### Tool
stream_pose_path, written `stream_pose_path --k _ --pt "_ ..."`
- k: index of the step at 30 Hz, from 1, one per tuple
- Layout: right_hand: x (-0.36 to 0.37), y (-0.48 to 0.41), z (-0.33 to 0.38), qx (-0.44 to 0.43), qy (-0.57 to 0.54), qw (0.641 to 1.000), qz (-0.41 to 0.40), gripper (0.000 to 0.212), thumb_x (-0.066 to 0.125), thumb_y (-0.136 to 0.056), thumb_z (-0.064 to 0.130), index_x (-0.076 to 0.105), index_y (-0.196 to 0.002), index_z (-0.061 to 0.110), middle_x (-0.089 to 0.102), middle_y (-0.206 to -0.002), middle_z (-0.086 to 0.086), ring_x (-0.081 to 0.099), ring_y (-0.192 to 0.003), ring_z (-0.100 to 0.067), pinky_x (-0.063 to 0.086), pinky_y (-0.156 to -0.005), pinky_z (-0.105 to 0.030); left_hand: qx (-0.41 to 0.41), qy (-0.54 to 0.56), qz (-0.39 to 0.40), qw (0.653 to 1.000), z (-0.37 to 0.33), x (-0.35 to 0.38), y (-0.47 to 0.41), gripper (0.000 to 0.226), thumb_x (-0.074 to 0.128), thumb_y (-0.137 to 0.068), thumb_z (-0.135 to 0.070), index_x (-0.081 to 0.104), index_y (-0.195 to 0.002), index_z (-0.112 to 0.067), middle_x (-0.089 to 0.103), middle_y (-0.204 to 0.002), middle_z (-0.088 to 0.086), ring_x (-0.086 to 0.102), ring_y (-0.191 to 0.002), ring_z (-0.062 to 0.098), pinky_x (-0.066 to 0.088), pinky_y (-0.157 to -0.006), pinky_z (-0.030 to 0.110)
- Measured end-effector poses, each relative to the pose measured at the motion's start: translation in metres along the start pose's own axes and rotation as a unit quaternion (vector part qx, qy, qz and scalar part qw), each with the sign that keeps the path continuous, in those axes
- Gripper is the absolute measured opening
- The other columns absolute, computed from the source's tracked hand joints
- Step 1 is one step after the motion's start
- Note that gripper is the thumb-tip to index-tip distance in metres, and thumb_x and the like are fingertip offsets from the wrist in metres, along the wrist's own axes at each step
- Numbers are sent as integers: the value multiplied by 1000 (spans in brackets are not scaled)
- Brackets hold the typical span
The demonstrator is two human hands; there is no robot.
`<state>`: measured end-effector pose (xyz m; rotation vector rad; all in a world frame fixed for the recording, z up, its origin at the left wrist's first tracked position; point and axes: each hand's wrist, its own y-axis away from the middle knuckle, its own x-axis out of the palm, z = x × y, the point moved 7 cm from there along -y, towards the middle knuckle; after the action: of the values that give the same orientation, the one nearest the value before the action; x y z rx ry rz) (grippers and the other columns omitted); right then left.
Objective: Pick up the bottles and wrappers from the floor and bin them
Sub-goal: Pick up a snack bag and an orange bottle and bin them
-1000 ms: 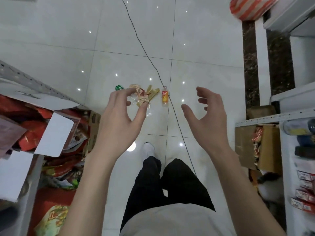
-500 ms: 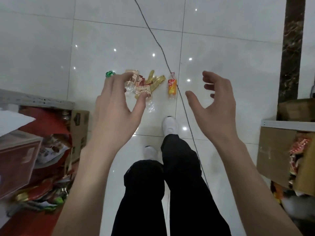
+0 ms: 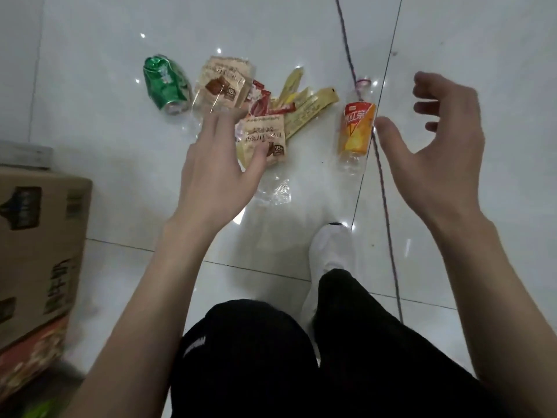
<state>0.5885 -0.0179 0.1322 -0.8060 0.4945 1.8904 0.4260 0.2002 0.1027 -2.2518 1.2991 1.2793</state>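
Observation:
Litter lies on the white tiled floor ahead of me. A crushed green bottle (image 3: 166, 85) is at the left, beside a clear beige wrapper (image 3: 221, 82). A second beige wrapper (image 3: 265, 140), red wrappers (image 3: 259, 102) and yellow stick wrappers (image 3: 304, 107) form the middle pile. An orange-labelled bottle (image 3: 356, 128) lies at the right. My left hand (image 3: 215, 170) hovers over the pile with relaxed fingers, thumb near the second beige wrapper, holding nothing. My right hand (image 3: 437, 146) is spread just right of the orange bottle, empty.
A cardboard box (image 3: 36, 251) stands at the left edge. A thin dark cable (image 3: 382, 188) runs across the floor past the orange bottle. My white shoe (image 3: 330, 248) and dark trouser legs are below the pile. No bin is in view.
The view has come much closer to the floor; the litter looks larger. Both hands have dropped toward it, the left over the wrappers, the right beside the orange bottle.

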Motion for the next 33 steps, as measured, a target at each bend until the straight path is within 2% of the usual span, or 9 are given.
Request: stream_pose_path --k 4,8,10,15,22,28,33 --pt "55 -2 -48 -16 10 1000 15 57 70 -94 35 51 -141 10 53 -134 -11 58 -119 -20 41 -95 -12 -26 -18 5 999 56 58 -16 55 56 -96 -46 42 -142 -21 47 -140 -2 57 -117 19 49 -94 47" --pt "95 0 -81 -36 42 998 20 57 70 -93 35 53 -139 6 54 -130 -14 57 -119 -26 48 -98 -31 -48 -36 9 998 95 96 -30 59 55 -96 -49 40 -143 -17 46 -141 1 56 -119 21 49 -95 47" --pt "108 1 -94 -23 47 998 24 59 70 -92 36 52 -140 7 53 -132 -15 56 -121 -26 48 -102 -35 -56 -37 5 998 108 109 -36 60 54 -96 -48 39 -144 -15 45 -141 3 56 -119 23 49 -95 48" --pt "121 -4 -111 -7 58 998 24 61 71 -92 38 51 -142 10 49 -136 -16 54 -124 -23 45 -106 -29 -97 -48 3 994 128 132 -49 70 61 -92 -44 35 -148 -12 46 -139 9 53 -123 29 46 -98 48" --pt "122 -14 -129 30 62 998 2 61 72 -91 38 51 -143 13 48 -138 -12 49 -116 -7 44 -101 -20 -113 -40 -7 993 129 153 -54 56 68 -89 -40 47 -134 -13 46 -129 8 57 -113 28 50 -91 44" --pt "139 -20 -144 69 71 995 1 69 68 -89 48 47 -145 15 42 -141 -11 50 -127 -21 47 -108 -42 -90 -22 -60 994 121 148 -57 51 71 -85 -33 51 -126 -12 50 -126 7 58 -109 25 51 -90 47" --pt "145 -25 -147 100 75 992 -30 74 66 -87 51 44 -147 13 39 -144 -11 46 -130 -23 47 -108 -46 -75 37 -64 994 113 146 -56 44 68 -87 -33 51 -123 -15 60 -119 -2 62 -103 22 52 -88 49"
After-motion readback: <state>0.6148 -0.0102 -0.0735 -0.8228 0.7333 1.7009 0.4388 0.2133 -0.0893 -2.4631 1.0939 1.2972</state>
